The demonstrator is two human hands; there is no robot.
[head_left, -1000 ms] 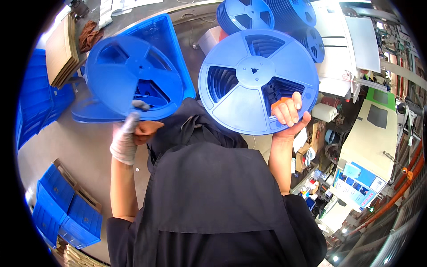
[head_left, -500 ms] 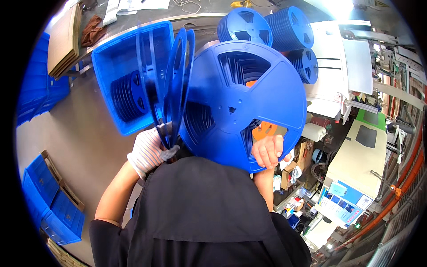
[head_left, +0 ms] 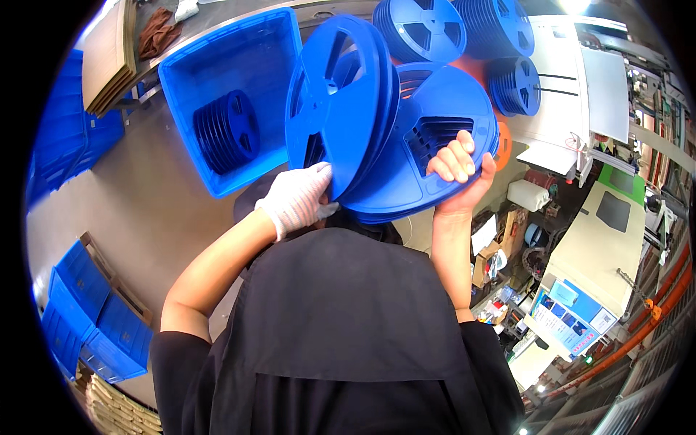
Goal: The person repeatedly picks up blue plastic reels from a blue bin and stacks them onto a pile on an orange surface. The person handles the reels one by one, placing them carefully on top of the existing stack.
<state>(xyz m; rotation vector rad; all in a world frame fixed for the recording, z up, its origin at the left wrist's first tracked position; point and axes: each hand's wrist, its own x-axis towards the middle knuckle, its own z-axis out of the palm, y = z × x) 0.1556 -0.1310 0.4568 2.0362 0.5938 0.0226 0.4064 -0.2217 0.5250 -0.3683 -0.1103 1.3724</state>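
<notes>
Two loads, one per hand. Left hand, gloved: grip closed on the lower rim of the tilted reels. Right hand, bare: fingers hooked through a window, grip pinching the right rim of the reel stack.

Key relation: tilted reels rise up and away from the left grip, faces turned partly left, edges layered on their right side. They cover the left part of the stack. Hub axes don't line up; the tilted set is angled against the stack. Left hand is nearer the tilted reels, right hand nearer the stack's far rim. Blue crate is left of both, with a row of small reels inside.

Can't make out: whether tilted reels touch the stack or just overlap it in view; how many are in the left grip (more than one edge shows); left fingertips; the stack's hub and left windows, covered. Orange piece behind the stack, mostly hidden. Far reels cut by the top edge.
</notes>
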